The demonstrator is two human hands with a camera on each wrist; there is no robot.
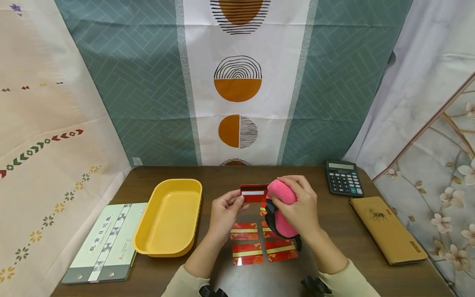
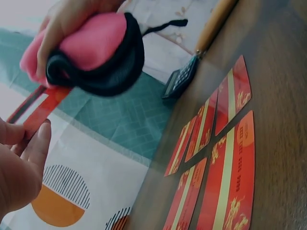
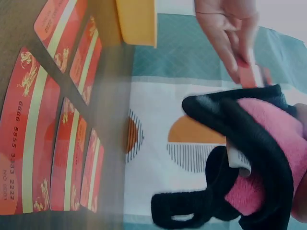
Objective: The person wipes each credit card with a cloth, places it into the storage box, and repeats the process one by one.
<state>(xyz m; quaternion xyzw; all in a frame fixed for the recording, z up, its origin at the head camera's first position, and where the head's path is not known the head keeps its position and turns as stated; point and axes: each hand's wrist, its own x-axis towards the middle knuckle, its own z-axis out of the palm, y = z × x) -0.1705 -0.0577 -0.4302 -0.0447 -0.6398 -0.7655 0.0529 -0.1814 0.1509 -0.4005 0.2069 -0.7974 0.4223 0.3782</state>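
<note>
My left hand (image 1: 225, 211) pinches a red bank card (image 1: 254, 197) by its left end, above the table. The card's back faces me, with a black magnetic stripe and a white signature strip. In my right hand (image 1: 302, 206) I grip a pink plush item (image 1: 283, 192) with black edging and a black strap (image 3: 180, 208); its exact kind is unclear. It covers the card's right end, and a white tag (image 3: 238, 160) shows inside its fold. Beneath the hands, several red cards (image 1: 248, 254) with gold bands lie in rows, some partly hidden by the plush item.
A yellow plastic tray (image 1: 168, 218) stands left of the hands, beside a pale green cash journal (image 1: 105, 243). Toward the back right lies a black calculator (image 1: 344, 178), with a tan notebook (image 1: 387, 229) in front of it. Patterned cloths (image 1: 156, 82) hang around the table.
</note>
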